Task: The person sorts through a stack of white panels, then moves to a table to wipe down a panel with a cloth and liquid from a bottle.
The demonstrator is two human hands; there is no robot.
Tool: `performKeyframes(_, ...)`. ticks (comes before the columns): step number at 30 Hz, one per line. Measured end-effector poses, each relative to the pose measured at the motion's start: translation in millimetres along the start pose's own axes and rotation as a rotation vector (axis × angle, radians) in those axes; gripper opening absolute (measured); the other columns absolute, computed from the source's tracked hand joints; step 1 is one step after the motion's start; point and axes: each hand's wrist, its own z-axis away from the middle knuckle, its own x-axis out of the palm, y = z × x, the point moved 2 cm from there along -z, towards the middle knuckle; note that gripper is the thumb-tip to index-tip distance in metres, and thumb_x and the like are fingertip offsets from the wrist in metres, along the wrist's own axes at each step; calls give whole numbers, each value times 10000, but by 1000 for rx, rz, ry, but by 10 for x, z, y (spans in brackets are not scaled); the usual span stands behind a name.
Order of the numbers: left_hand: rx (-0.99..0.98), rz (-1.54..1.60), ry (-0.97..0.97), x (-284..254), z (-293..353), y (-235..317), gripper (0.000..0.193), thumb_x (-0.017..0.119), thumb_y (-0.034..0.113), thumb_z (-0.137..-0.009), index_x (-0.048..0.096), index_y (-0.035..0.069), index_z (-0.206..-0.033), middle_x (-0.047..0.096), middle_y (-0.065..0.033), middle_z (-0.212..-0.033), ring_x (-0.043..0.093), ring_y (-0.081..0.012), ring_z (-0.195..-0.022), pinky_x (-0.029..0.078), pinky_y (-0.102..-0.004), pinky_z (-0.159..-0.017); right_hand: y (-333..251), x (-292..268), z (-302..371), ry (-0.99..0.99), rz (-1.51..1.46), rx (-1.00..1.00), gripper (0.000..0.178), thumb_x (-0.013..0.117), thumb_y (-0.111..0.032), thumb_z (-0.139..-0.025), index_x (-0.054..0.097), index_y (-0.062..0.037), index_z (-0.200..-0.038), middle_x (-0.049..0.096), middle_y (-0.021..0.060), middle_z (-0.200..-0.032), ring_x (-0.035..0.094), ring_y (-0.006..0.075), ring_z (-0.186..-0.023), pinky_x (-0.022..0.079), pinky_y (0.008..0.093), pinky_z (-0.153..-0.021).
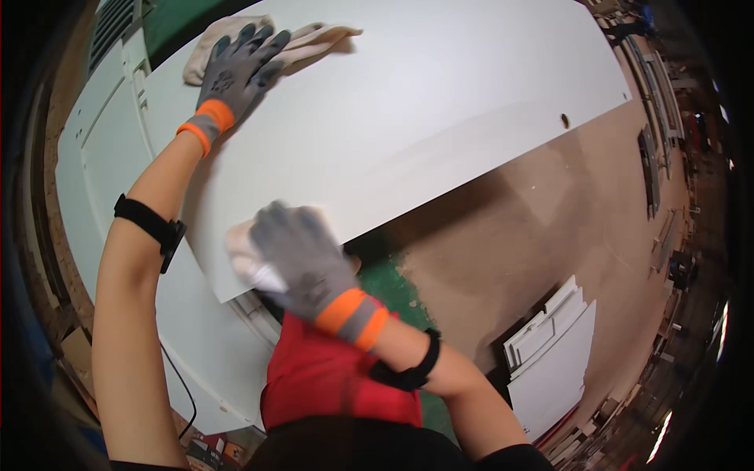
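Observation:
A large white panel (408, 86) stretches out in front of me. At its far left, my left hand (239, 69), in a grey glove with an orange-banded cuff, lies with fingers spread over a beige cloth (322, 43). The cloth is bunched, and one end trails off to the right. Nearer to me, my right hand (302, 255) wears a matching glove and is smeared by motion. Its fingers curl over a second pale cloth (245, 253) at the panel's near left edge. Part of that cloth is hidden under the palm.
Another white panel (102, 149) with holes and grooves lies along the left, partly beneath. White boards (554, 369) are stacked on the brown floor at the lower right. A dark hole (565, 121) sits near the large panel's right end. A black cable (182, 385) hangs at lower left.

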Motion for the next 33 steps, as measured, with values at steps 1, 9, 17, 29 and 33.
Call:
performKeyframes(1,-19,24,-27,-20,-2,19,470,430,250,-916,419,169,-1379,424,-161,-1385,364,-348,-1289,237,-487,-1057,222,-308,-12,-26,115,167,576,569,-330,-796,460,20,-1240,444,200,-1308,398,314,-1242,263,401,-1066)
performKeyframes(9,-43,43,-72,-85,-103,116,466,439,206,-889,450,115,-1346,431,-184,-1366,353,-355,-1298,231,-483,-1060,2645,-2210,709,647,853,784,551,468,-406,-894,477,-10,-1277,453,201,-1339,380,352,-1273,293,428,-1045)
performKeyframes(17,242,202,-250,-288,-264,1274,545,534,264,-796,475,145,-1324,424,-172,-1375,341,-362,-1304,216,-517,-1069,933,-819,290,134,110,-66,555,506,-373,-868,428,-48,-1312,387,151,-1403,307,303,-1334,154,454,-1135)
performKeyframes(29,-648,156,-110,681,-1923,-202,428,443,305,-921,463,133,-1313,564,-141,-1213,541,-320,-1075,383,-425,-929,4136,-3470,618,435,790,807,585,433,-428,-919,371,-69,-1376,390,178,-1394,325,350,-1300,239,446,-1075)
performKeyframes(33,-430,197,1,691,-1919,329,421,517,204,-850,497,63,-1247,573,-103,-1093,541,-316,-976,387,-441,-899,4700,-3835,842,481,701,931,605,438,-423,-914,349,-58,-1388,340,171,-1436,269,343,-1346,190,446,-1105)
